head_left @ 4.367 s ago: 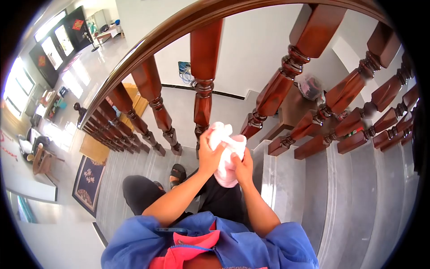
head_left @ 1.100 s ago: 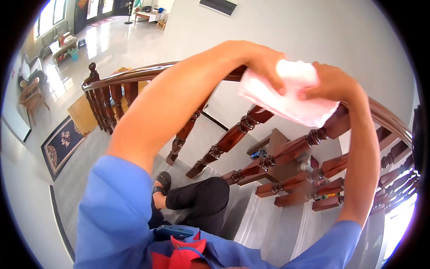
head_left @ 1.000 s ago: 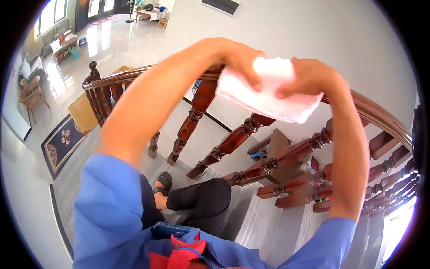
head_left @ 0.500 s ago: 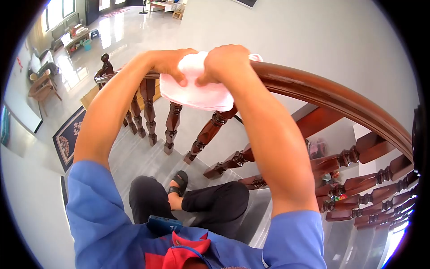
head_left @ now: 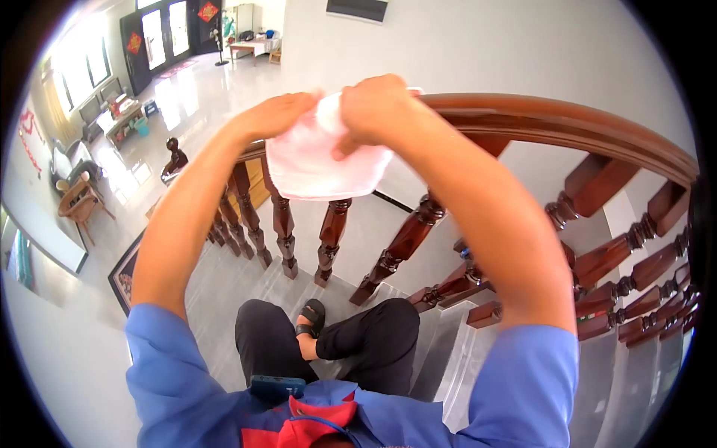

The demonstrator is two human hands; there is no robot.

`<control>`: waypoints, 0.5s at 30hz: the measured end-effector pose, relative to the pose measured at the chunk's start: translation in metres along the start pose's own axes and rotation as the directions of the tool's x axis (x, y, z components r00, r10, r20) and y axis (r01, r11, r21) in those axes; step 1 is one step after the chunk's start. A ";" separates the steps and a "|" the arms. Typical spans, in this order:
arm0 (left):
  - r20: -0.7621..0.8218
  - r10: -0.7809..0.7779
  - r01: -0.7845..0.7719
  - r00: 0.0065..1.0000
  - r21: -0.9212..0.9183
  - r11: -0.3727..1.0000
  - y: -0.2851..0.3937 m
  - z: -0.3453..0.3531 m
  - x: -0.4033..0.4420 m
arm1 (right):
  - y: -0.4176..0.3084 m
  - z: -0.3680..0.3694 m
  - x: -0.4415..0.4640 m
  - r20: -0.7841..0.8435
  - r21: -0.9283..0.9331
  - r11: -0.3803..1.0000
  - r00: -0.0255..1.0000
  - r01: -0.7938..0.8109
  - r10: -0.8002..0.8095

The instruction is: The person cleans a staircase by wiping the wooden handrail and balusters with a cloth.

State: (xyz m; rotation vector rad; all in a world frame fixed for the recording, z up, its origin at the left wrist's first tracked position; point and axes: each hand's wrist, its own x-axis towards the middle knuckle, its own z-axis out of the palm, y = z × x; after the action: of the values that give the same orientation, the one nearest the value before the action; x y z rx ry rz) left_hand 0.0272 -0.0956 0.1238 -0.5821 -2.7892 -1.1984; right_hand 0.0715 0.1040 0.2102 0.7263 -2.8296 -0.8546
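Note:
A pale pink cloth [head_left: 325,168] is draped over the dark reddish-brown wooden handrail [head_left: 553,121], its near edge hanging down on my side. My right hand [head_left: 377,110] is closed on the cloth at the top of the rail, thumb pointing down along it. My left hand [head_left: 282,118] grips the cloth's left part, with its fingertips blurred and partly hidden behind the fabric. Between the hands the cloth is bunched up. Turned wooden balusters [head_left: 334,231] stand under the rail, just below the cloth.
Grey stair steps [head_left: 224,317] lie below me, with my sandalled foot [head_left: 310,319] on one. A carved newel post [head_left: 174,158] ends the rail at left. The hall beyond holds a wicker chair [head_left: 84,203], a patterned rug [head_left: 125,278] and dark double doors [head_left: 166,37].
The view has tilted up and shifted, showing more of the doors. Both hands remain on the cloth, which now hangs wider and flatter; the left thumb no longer shows over it.

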 end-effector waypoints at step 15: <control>-0.120 0.433 -0.431 0.893 0.042 0.901 0.387 0.115 0.046 | 0.292 -0.052 -0.270 -0.161 0.096 0.835 0.819 -0.542 0.551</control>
State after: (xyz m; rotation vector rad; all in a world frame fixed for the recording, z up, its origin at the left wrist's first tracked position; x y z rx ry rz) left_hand 0.1354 0.2441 0.3193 -1.0191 -2.3795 -1.0718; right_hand 0.2005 0.4181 0.4242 -0.0341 -2.6618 -0.5856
